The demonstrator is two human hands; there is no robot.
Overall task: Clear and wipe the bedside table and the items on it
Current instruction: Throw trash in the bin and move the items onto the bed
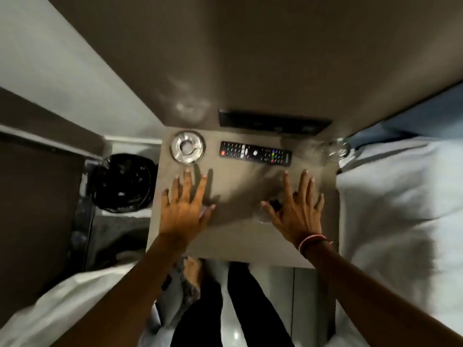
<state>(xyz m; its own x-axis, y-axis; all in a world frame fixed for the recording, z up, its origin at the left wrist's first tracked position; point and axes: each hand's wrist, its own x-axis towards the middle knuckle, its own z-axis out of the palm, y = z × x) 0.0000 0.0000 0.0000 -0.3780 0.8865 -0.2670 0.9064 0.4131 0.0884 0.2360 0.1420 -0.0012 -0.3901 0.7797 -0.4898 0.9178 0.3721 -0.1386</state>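
Note:
The grey bedside table (238,236) fills the middle of the head view. A round glass ashtray (187,149) sits at its back left. Lying crosswise at the back centre is a black remote control (255,153). A clear glass (337,149) stands at the back right corner, blurred. My left hand (184,209) hovers flat over the table's left half, fingers spread, holding nothing. Over the right half my right hand (295,211) is also spread and empty; a small clear object (265,216) with a dark part lies under it, too blurred to identify.
A black bin (122,184) with a dark liner stands on the floor left of the table. The white bed (400,209) borders the table's right edge. A dark panel (273,121) is set in the wall behind the table. My legs stand before the table.

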